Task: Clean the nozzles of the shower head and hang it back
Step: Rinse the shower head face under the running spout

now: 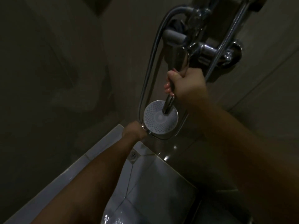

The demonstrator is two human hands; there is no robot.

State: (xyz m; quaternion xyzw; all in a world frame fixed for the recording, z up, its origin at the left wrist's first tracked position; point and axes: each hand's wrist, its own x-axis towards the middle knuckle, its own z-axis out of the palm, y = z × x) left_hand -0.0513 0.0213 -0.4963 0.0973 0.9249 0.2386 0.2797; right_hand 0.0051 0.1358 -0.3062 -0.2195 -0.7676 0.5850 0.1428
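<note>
The shower head (160, 118) is hanging face-up inside the loop of the hose (149, 75), below the wall mixer (208, 50). The right hand (186, 84) is wrapping the handle above it, while the left hand (135, 130) is sitting at its lower left edge. The floor drain (133, 155) is lying beneath, just beside the wall.

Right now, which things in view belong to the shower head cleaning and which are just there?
Job:
- shower head, nozzle face toward the camera
- right hand gripping its handle
- left hand at the head's lower rim; grip unclear
- hose looped around the head

Just there:
- mixer tap
- floor drain
</note>
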